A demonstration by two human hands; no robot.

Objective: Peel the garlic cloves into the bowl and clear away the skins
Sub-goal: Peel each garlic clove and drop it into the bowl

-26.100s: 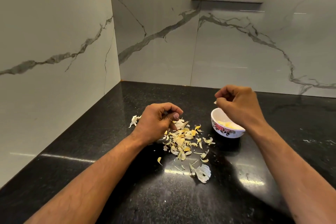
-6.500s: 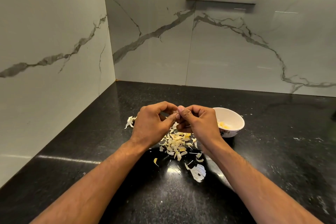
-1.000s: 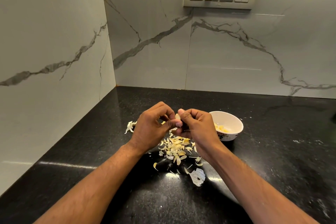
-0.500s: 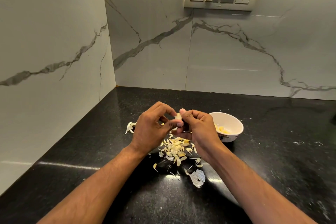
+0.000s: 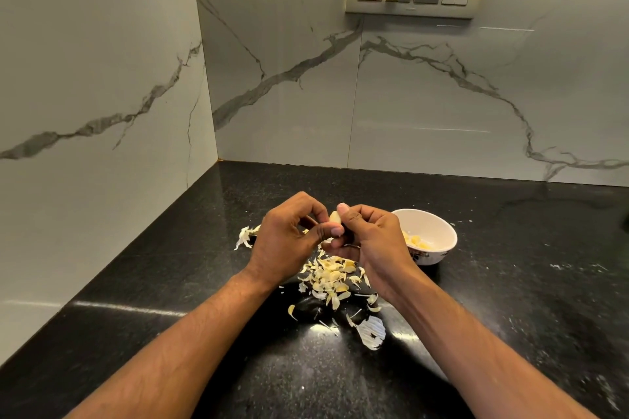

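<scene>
Black counter (image 5: 510, 282): skins (image 5: 330, 279) beneath hands, bowl (image 5: 439, 231) right.

Directly under my grip lies a heap of pale yellow papery garlic skins (image 5: 330, 277), spread toward me across the black speckled stone surface (image 5: 510, 299). Just right of my grip stands a small white ceramic bowl (image 5: 439, 235). Beyond it the surface runs bare to the grey-veined marble walls (image 5: 442, 95).

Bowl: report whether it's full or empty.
Neither: the bowl holds a few peeled cloves, with much bare white inside showing.
</scene>
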